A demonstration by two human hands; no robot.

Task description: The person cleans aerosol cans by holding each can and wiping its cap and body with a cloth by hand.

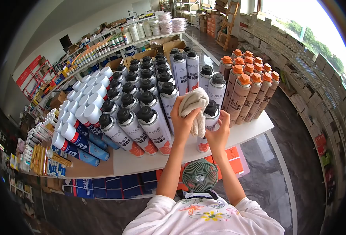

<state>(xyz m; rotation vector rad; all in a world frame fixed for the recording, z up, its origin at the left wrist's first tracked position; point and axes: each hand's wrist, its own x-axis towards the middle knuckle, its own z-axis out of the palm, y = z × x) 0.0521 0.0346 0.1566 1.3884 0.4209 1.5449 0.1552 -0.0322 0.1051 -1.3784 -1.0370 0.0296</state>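
Observation:
A folded beige cloth [195, 105] is held in my left hand [183, 116], whose fingers wrap round its left side. The cloth hangs down beside a white can with a black cap [211, 109]. My right hand [219, 131] grips that can from the right, near the table's front edge. Part of the can is hidden behind the cloth and my fingers. Just behind it stand more white cans with black caps [217, 89]. To the left is a large group of similar cans [154, 127] in rows.
Brown cans with orange caps [241, 94] stand at the right of the white table [259, 127]. Blue cans with white caps [79, 139] fill the left side. A green fan [200, 175] is at my chest. Shelves [153, 38] stand behind.

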